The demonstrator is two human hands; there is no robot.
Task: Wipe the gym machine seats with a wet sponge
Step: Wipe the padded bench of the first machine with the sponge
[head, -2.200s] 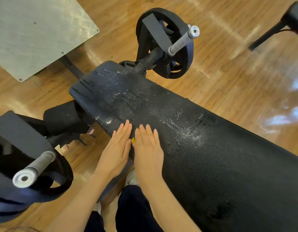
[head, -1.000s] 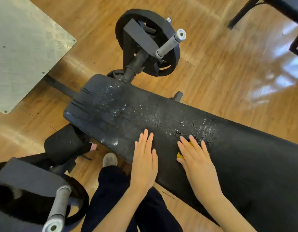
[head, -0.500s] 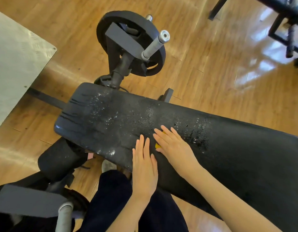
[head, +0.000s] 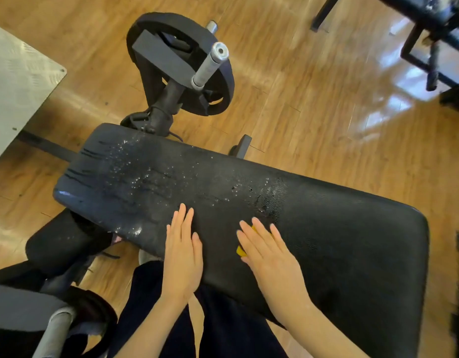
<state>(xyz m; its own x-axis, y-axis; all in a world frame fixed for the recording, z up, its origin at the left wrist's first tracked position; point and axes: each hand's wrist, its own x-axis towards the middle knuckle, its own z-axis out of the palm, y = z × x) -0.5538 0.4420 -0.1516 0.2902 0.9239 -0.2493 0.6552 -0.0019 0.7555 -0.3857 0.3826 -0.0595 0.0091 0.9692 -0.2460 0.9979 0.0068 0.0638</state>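
Note:
A long black padded seat (head: 339, 228) runs from the upper left to the right edge, with water droplets and wet streaks across its left half. My right hand (head: 268, 250) lies flat with straight fingers on a yellow sponge (head: 240, 250), pressing it onto the pad near the front edge; only small yellow slivers show beside and between the fingers. My left hand (head: 182, 250) rests flat on the pad a little to the left, fingers straight and together, holding nothing.
A black weight plate on a peg with a grey sleeve (head: 209, 64) stands beyond the seat's left end. Another plate and grey peg (head: 55, 329) sit at bottom left. A metal tread plate (head: 14, 81) lies at the left. Dark machine frames (head: 429, 42) stand at top right on the wooden floor.
My right hand has slid the sponge to the right along the pad, away from my left hand, which stays in place. The camera view has shifted slightly.

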